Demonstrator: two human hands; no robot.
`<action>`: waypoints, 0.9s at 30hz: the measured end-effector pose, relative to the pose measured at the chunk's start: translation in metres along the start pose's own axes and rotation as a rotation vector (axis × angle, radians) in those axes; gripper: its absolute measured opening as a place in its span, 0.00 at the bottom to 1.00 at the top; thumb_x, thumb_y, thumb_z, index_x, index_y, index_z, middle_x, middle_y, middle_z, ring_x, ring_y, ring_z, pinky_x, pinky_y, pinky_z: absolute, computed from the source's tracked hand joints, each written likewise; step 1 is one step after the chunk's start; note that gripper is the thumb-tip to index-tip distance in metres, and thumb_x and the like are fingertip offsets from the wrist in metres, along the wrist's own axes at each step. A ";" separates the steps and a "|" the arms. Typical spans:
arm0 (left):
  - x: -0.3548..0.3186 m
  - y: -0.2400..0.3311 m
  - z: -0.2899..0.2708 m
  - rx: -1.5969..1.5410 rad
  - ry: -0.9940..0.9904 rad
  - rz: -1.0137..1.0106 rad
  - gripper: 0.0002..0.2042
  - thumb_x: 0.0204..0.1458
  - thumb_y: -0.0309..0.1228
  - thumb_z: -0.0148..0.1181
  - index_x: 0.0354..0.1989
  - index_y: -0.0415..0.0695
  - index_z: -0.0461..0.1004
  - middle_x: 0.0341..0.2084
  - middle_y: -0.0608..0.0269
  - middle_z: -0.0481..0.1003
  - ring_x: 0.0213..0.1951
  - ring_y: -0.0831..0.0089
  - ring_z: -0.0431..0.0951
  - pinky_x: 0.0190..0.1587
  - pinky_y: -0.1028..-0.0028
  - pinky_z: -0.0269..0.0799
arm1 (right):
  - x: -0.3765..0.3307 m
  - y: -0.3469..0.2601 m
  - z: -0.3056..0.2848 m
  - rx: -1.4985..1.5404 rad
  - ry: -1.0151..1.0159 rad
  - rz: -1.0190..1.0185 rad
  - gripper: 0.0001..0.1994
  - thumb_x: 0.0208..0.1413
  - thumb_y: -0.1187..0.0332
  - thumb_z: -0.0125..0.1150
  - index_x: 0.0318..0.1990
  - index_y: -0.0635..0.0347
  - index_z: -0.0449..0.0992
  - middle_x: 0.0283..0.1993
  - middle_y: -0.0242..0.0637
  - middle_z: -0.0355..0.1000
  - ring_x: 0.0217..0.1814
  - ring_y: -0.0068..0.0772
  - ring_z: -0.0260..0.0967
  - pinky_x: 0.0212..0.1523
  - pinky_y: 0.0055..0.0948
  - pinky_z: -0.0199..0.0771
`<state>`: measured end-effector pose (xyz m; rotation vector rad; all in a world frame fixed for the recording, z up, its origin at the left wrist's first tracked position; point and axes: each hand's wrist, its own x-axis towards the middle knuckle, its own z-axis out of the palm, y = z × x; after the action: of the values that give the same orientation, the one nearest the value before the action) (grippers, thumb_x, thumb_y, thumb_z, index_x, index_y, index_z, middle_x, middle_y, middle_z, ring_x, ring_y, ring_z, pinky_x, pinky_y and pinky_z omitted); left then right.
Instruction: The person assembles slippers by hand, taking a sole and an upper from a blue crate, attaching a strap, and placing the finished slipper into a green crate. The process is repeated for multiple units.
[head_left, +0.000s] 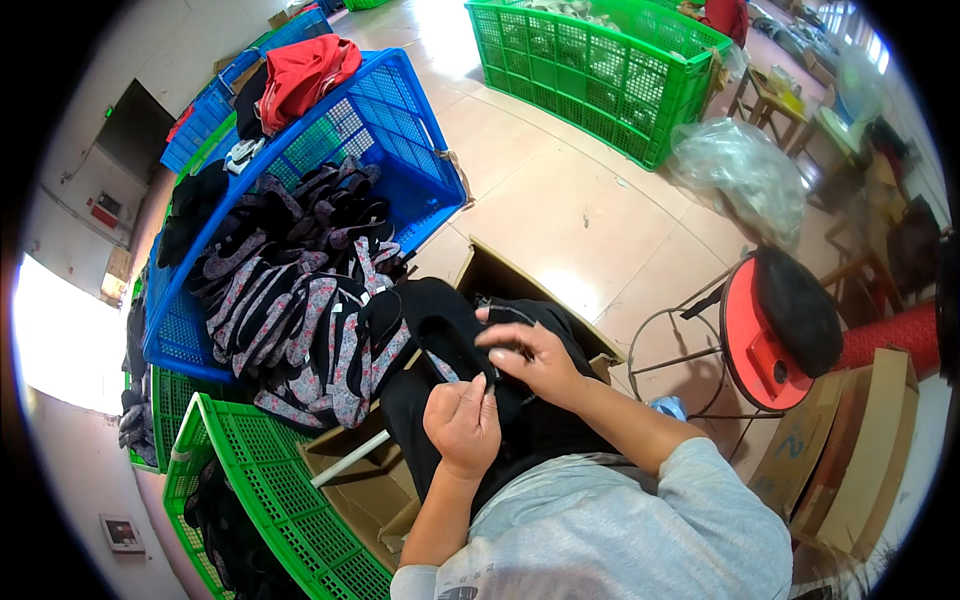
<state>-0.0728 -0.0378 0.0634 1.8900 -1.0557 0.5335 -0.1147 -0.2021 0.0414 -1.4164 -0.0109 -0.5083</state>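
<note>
Head view shows my left hand (463, 425) pinching the black shoe upper (445, 325) on my lap beside the blue crate (400, 120), right hand (530, 362) fingers pressed on it; I'd keep it taut.

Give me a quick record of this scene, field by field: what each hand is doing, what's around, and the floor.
left hand: pinches the black fabric piece from below
right hand: fingers pressed on top of the same piece
front left: blue crate tipped, spilling grey patterned pieces
on crate: red garment
lower left: green crate
far: large green crate, plastic bag
right: red stool
floor: pale tiles
</note>
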 end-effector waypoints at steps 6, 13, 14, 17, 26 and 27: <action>0.002 -0.025 -0.034 0.098 0.052 -0.020 0.14 0.37 0.14 0.66 0.36 0.36 0.79 0.26 0.54 0.75 0.29 0.56 0.74 0.34 0.62 0.70 | 0.013 0.025 -0.013 0.090 0.299 0.218 0.15 0.62 0.74 0.56 0.56 0.63 0.73 0.57 0.33 0.70 0.55 0.20 0.66 0.59 0.22 0.64; -0.006 -0.087 -0.214 0.934 0.270 -0.133 0.09 0.48 0.20 0.63 0.39 0.35 0.77 0.30 0.49 0.73 0.35 0.51 0.73 0.40 0.57 0.68 | -0.007 0.056 -0.027 0.081 0.326 0.249 0.10 0.62 0.76 0.55 0.49 0.62 0.75 0.50 0.31 0.75 0.49 0.18 0.69 0.52 0.20 0.69; -0.008 -0.092 -0.245 1.031 0.313 -0.116 0.08 0.50 0.20 0.63 0.39 0.35 0.77 0.31 0.49 0.74 0.36 0.51 0.73 0.41 0.56 0.68 | -0.009 0.060 -0.030 0.106 0.359 0.281 0.09 0.62 0.76 0.55 0.48 0.61 0.75 0.49 0.32 0.76 0.46 0.17 0.69 0.47 0.18 0.70; -0.037 -0.098 -0.338 1.331 0.372 -0.163 0.09 0.53 0.23 0.61 0.42 0.35 0.77 0.34 0.49 0.75 0.39 0.50 0.74 0.45 0.56 0.69 | -0.005 0.065 -0.028 0.151 0.430 0.314 0.09 0.62 0.74 0.55 0.48 0.60 0.75 0.45 0.35 0.77 0.24 0.09 0.55 0.20 0.10 0.51; -0.191 -0.203 -0.446 1.409 0.072 -1.247 0.24 0.48 0.36 0.65 0.56 0.46 0.75 0.51 0.48 0.74 0.54 0.51 0.73 0.58 0.58 0.68 | -0.008 0.070 -0.022 -0.009 0.409 0.237 0.08 0.62 0.77 0.54 0.46 0.62 0.75 0.45 0.34 0.77 0.37 0.16 0.66 0.42 0.18 0.68; -0.211 -0.220 -0.446 1.387 0.050 -1.234 0.25 0.48 0.37 0.65 0.57 0.47 0.74 0.53 0.48 0.72 0.55 0.51 0.72 0.59 0.59 0.68 | -0.009 0.070 -0.023 -0.019 0.401 0.230 0.08 0.62 0.77 0.54 0.46 0.62 0.75 0.45 0.34 0.77 0.37 0.16 0.66 0.41 0.18 0.68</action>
<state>0.0169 0.4948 0.0401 3.0907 0.9479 0.5418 -0.1049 -0.2160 -0.0308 -1.2932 0.4749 -0.5927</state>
